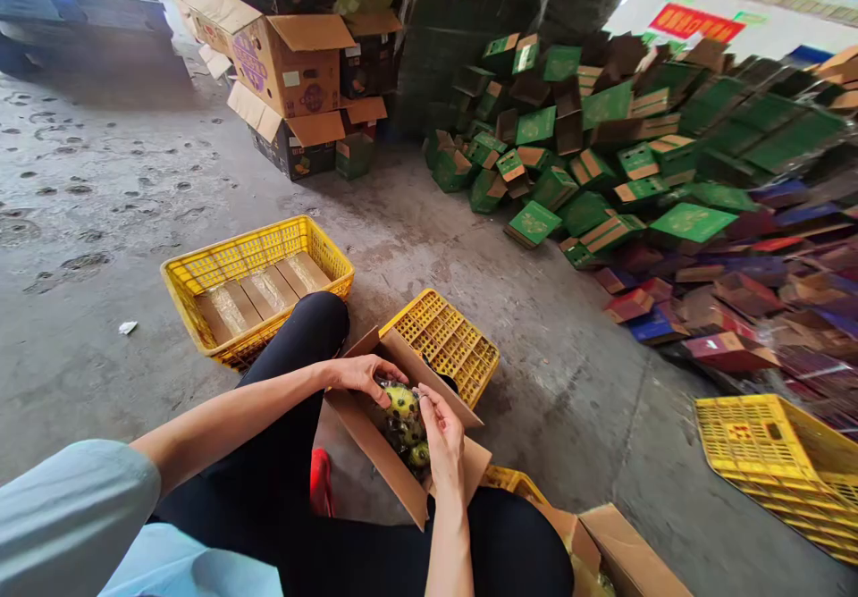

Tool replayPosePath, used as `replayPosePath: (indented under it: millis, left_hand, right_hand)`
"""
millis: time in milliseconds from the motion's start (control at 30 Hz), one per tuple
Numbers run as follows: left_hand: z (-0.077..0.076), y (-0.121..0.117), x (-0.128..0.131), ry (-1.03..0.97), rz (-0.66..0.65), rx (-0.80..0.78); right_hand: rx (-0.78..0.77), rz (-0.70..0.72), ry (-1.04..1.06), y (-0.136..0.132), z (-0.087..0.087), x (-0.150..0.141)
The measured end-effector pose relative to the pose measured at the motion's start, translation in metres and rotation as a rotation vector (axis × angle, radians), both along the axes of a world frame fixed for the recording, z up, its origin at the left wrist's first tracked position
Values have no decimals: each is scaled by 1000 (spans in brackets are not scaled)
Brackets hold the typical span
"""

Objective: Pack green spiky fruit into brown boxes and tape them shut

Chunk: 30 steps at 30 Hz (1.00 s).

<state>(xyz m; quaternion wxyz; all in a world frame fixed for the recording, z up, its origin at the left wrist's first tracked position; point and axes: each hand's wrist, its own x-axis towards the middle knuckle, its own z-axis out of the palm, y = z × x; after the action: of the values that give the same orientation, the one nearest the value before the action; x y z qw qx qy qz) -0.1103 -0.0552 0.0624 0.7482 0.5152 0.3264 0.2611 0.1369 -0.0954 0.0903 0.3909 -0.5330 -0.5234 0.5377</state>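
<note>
An open cardboard box (367, 436) stands between my knees with its flaps spread. In it lies yellow-green fruit in a clear plastic bag (402, 402) with dark spots; what kind of fruit it is, I cannot tell. My left hand (367, 375) reaches over the box's far left side, its fingers curled onto the bag's upper left. On the bag's right side, my right hand (442, 432) pinches the plastic between thumb and fingers. Another round green fruit (420, 454) shows lower in the box, partly covered by my right hand.
A yellow crate (258, 244) with taped cardboard boxes (268, 291) stands to the left. An upturned yellow crate (446, 333) is just beyond my box. Another open carton (626, 548) sits at lower right, near a yellow crate (757, 445). Green cartons (536, 222) are heaped behind.
</note>
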Motion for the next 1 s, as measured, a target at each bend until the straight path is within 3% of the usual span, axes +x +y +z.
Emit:
replayPosePath:
  millis: [233, 467, 600, 833, 1000]
  left_hand:
    - [-7, -1, -2, 282, 60, 96]
    - [-30, -6, -1, 671, 84, 406]
    - [-46, -11, 4, 724, -5, 456]
    - [-52, -6, 6, 730, -49, 495]
    - [-47, -1, 3, 663, -20, 486]
  right_hand:
    - [-34, -81, -73, 6, -19, 15]
    - [159, -121, -476, 6, -25, 30]
    - [208, -51, -585, 2, -37, 32]
    - [142, 130, -1150, -12, -51, 13]
    - [138, 161, -1154, -9, -46, 10]
